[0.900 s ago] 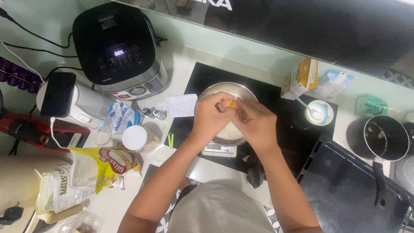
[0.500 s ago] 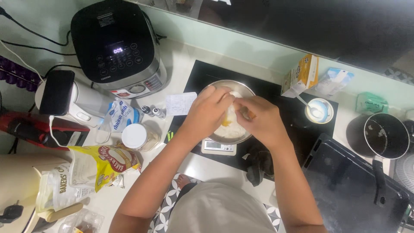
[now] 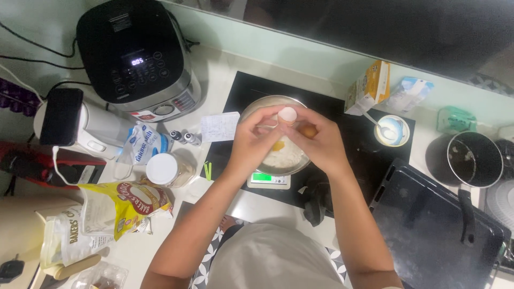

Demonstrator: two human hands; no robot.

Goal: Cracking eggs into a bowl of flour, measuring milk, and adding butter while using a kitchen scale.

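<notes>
Over the metal mixing bowl (image 3: 251, 109), the left hand (image 3: 256, 140) pinches a pale eggshell half (image 3: 287, 114) between its fingertips, and the right hand (image 3: 317, 143) grips the other, brownish shell half (image 3: 307, 130). Directly beneath the fingers, a yolk (image 3: 278, 145) lies on white flour in the bowl, which rests on a digital kitchen scale (image 3: 269, 180).

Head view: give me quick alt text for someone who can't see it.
Two hands, left hand and right hand, hold egg shell halves over a metal bowl on a kitchen scale; a yolk lies on white powder inside.
</notes>
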